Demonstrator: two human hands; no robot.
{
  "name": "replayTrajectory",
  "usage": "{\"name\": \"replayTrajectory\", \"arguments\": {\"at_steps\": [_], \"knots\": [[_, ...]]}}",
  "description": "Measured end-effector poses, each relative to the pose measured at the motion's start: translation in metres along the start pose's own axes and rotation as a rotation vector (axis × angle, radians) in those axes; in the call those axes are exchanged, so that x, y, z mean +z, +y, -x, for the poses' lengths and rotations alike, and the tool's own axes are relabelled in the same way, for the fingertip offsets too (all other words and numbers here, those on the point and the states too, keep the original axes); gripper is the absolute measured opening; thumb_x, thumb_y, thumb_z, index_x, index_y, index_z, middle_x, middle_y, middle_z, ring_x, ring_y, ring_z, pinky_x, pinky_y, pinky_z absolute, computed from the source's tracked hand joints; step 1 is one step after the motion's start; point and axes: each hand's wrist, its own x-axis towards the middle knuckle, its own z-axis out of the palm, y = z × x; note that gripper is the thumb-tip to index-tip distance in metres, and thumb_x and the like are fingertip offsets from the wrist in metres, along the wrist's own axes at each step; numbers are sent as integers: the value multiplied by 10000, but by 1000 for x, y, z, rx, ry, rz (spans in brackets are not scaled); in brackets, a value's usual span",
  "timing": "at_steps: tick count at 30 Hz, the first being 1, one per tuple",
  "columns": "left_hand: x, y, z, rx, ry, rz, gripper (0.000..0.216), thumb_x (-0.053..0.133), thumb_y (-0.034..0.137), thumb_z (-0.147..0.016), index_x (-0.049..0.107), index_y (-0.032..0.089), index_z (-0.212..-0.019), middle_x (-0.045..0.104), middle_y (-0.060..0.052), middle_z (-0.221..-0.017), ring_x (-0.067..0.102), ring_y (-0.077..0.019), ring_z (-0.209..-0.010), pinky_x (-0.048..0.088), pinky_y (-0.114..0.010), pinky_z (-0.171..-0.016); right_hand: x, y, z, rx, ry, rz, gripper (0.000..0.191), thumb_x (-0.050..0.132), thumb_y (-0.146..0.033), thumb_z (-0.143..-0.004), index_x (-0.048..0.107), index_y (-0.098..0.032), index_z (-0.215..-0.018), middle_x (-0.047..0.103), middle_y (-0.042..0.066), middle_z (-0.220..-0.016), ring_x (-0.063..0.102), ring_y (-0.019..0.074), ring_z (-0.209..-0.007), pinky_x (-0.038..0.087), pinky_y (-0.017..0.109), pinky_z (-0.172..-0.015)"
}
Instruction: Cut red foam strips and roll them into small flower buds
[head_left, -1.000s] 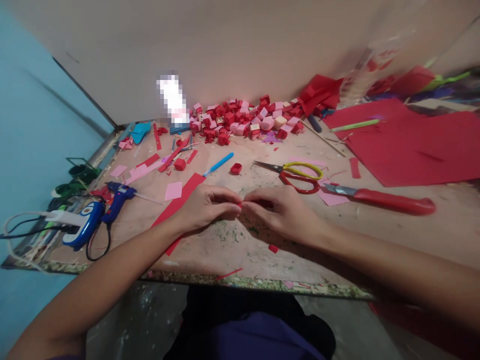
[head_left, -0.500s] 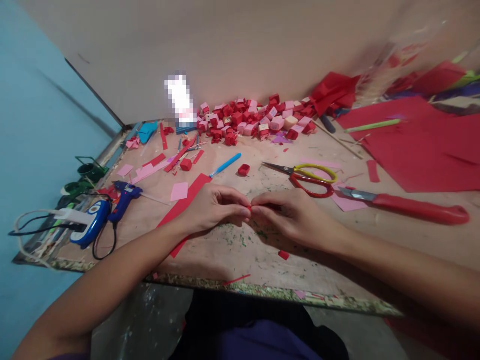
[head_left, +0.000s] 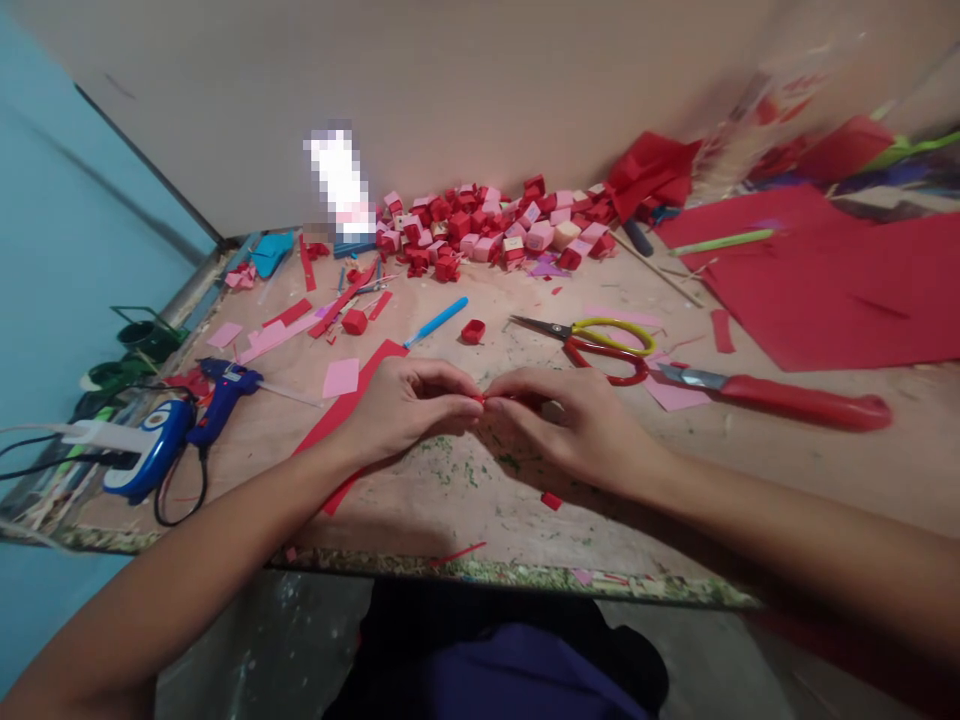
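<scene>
Fingertip to fingertip over the table, my left hand (head_left: 409,405) and my right hand (head_left: 566,425) both pinch a tiny red piece (head_left: 481,399). Most of that piece is covered by the fingers, so its shape cannot be made out. Just beyond the hands lies a small open red paper box (head_left: 472,332). A red paper strip (head_left: 341,495) runs beneath my left wrist. Scissors (head_left: 600,340) with one yellow and one red handle lie past my right hand. Below my right hand is a small red scrap (head_left: 551,500).
A pile of small red and pink paper boxes (head_left: 487,230) lines the back wall. At left sit a blue glue gun (head_left: 225,395) and a blue power strip (head_left: 154,450) with cables. A red-handled knife (head_left: 802,398) and red sheets (head_left: 817,290) lie at right, a blue pen-like tool (head_left: 437,322) mid-table.
The whole view has shifted, so the table contents appear a little further left and higher. Both hands keep the same pinch on the red piece.
</scene>
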Motion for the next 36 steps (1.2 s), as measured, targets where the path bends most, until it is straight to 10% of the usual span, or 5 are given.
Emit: {"name": "replayTrajectory", "arguments": {"at_steps": [36], "knots": [[7,3,7,436,273,-541,90,849,263,-880,882,243,-961,865,-42,-996,815,-221,-900,676,-335,-881,2,-6,0,116,22,-135,205,675,-233,-975,856,-196,-1062,853,94,-1036,794,239,-919,631,371,-835]]}}
